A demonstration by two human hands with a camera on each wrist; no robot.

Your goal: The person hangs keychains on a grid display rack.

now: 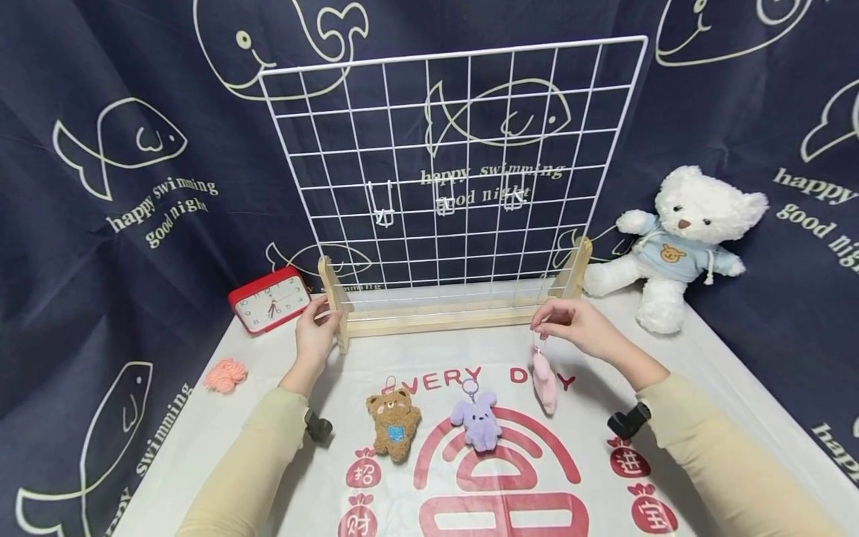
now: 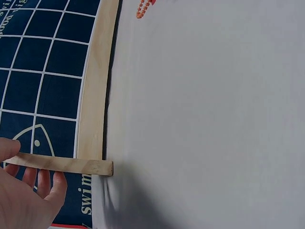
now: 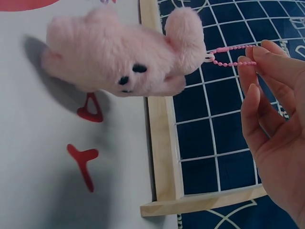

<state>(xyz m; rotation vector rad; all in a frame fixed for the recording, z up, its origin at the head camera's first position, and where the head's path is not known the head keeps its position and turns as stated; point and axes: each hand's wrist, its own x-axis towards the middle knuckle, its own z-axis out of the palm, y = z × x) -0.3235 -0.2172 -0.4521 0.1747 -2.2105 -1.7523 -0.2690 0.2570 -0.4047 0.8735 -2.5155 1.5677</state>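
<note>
Right hand (image 1: 573,326) pinches the pink plush (image 1: 545,382) by its bead chain (image 3: 233,47), so it dangles freely; left hand (image 1: 317,335) grips the wooden stand (image 2: 66,164), seemingly steadying it.

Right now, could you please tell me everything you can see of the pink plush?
The pink plush looks soft and furry, with ears and black facial features. The right hand pinches its pink bead chain, so it hangs head up in front of the rack; whether it touches the table is unclear.
</note>
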